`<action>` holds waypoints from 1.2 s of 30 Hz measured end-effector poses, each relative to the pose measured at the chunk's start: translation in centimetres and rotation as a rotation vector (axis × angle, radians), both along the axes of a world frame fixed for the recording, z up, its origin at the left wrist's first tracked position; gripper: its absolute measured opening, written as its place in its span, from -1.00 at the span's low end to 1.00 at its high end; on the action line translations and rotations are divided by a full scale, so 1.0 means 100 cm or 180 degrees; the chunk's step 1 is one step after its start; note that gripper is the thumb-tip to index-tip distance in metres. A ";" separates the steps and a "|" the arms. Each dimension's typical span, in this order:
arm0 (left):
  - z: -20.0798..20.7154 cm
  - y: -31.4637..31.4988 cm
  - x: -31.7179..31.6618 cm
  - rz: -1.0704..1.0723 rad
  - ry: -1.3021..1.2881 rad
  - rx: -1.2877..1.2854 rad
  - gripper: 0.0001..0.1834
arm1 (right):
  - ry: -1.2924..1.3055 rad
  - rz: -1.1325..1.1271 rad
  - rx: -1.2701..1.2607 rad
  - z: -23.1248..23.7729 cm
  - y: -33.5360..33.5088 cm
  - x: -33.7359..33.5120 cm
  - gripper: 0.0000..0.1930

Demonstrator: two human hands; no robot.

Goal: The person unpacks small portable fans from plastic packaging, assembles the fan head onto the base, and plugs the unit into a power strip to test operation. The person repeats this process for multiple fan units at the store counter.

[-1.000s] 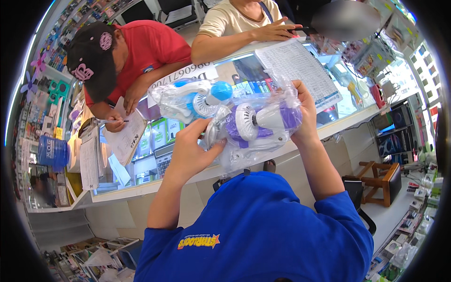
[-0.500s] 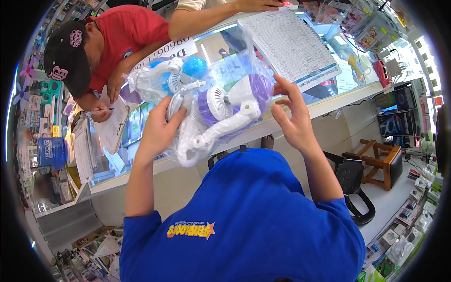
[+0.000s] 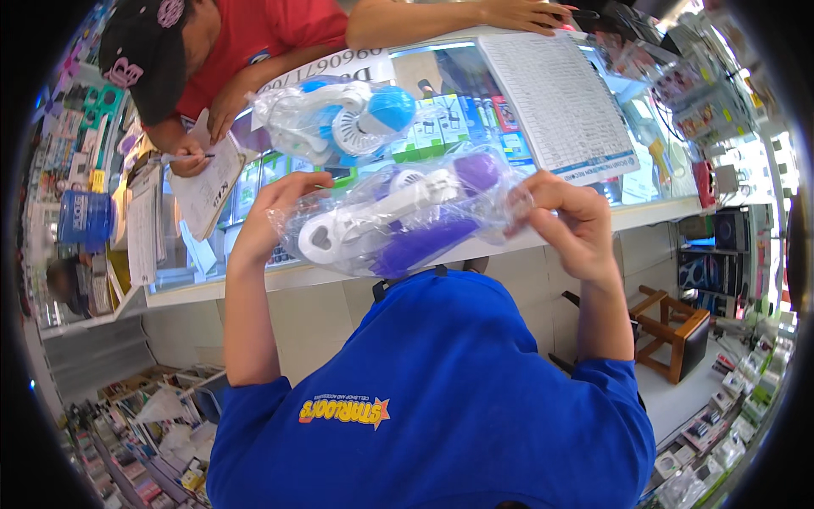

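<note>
A white and purple folding fan (image 3: 381, 216) in a clear plastic bag is held level over the near edge of the counter. My left hand (image 3: 275, 208) is closed round the bag's left end, its fingertips partly hidden behind the plastic. At the other end, my right hand (image 3: 572, 216) pinches the loose plastic between thumb and fingers. Just beyond lies a similar white and blue fan (image 3: 360, 123), also bagged, on the glass counter (image 3: 424, 72).
Across the counter a person in a red shirt (image 3: 280, 34) writes with a pen on a pad (image 3: 203, 187). Another person's hand (image 3: 530, 15) rests near a written record sheet (image 3: 564, 106). Behind the counter's right end stands a wooden stool (image 3: 674, 335).
The purple fan has turned from upright-tilted to nearly level, and its purple side faces me. My right hand has moved right and now grips the bag. The blue fan lies apart from it.
</note>
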State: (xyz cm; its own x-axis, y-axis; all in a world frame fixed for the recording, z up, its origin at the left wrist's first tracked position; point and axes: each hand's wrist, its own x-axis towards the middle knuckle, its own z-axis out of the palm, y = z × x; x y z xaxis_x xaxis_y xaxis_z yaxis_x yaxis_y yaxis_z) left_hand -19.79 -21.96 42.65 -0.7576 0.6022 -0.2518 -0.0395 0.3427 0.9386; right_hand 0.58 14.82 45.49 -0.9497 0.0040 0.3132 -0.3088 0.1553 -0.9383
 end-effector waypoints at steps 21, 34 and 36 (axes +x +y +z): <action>-0.043 0.019 0.082 0.2130 0.1278 0.1549 -0.83 | -0.0861 -0.0048 0.1605 0.016 -0.016 -0.053 -0.35; -0.056 -0.008 0.040 0.3205 0.0901 0.1395 -0.74 | -0.0191 -0.1073 0.1553 0.031 0.009 -0.027 -0.53; -0.059 -0.014 0.034 0.3368 0.0913 0.1064 -0.75 | -0.0263 -0.1211 0.1423 0.029 0.022 -0.023 -0.52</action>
